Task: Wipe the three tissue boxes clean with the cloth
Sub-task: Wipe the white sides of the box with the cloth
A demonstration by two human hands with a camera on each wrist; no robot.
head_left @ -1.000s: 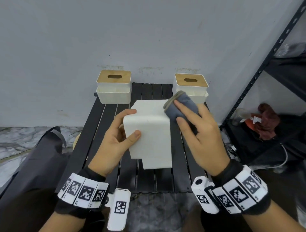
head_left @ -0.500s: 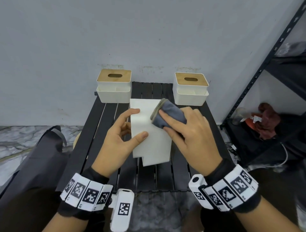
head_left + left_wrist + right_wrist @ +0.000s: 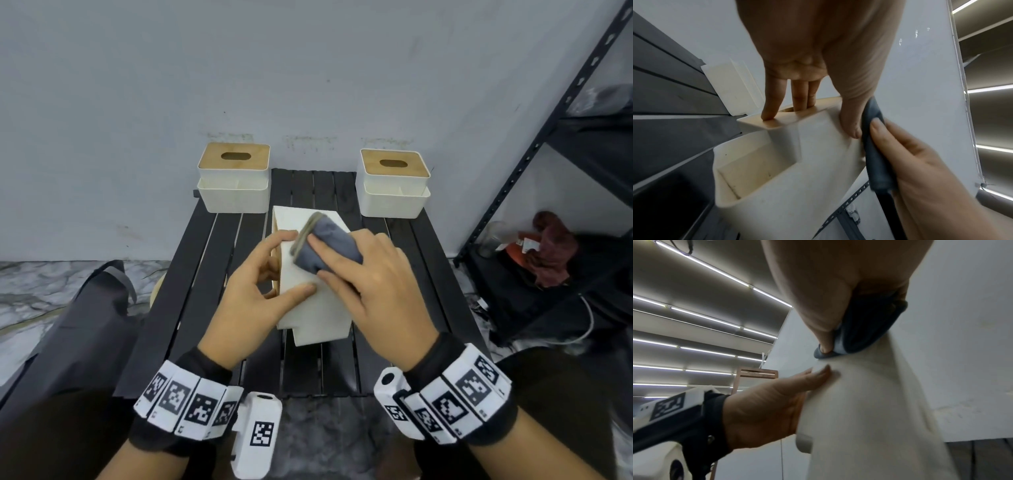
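A pale grey wall (image 3: 308, 68) filled the upper half of the head view. Below it stood a black slatted worktop (image 3: 212, 260), and at the right edge a dark metal shelf unit (image 3: 534, 144) held a reddish rag (image 3: 551, 246). A dark bag (image 3: 68, 325) lay on the floor to the left.

At the back of the worktop, against the wall, two white tissue boxes sat well apart: the left tissue box (image 3: 233, 192) and the right tissue box (image 3: 392, 195), each upright with a wooden slotted lid.

Between them and nearer the person, the third tissue box (image 3: 318, 315) was held tipped on its side above the worktop, its white underside facing up.

The left hand (image 3: 250, 308) gripped this box from the left. The thumb lay on the upturned white face, and in the left wrist view the fingers (image 3: 772, 104) reached onto the wooden lid, two of them dipping into its slot.

The right hand (image 3: 370, 294) pressed a folded grey cloth (image 3: 325, 246) against the upturned face near its far end, its fingers laid flat over the cloth and the thumb tucked into its fold in the right wrist view.

Both wrists wore bands of black-and-white markers.
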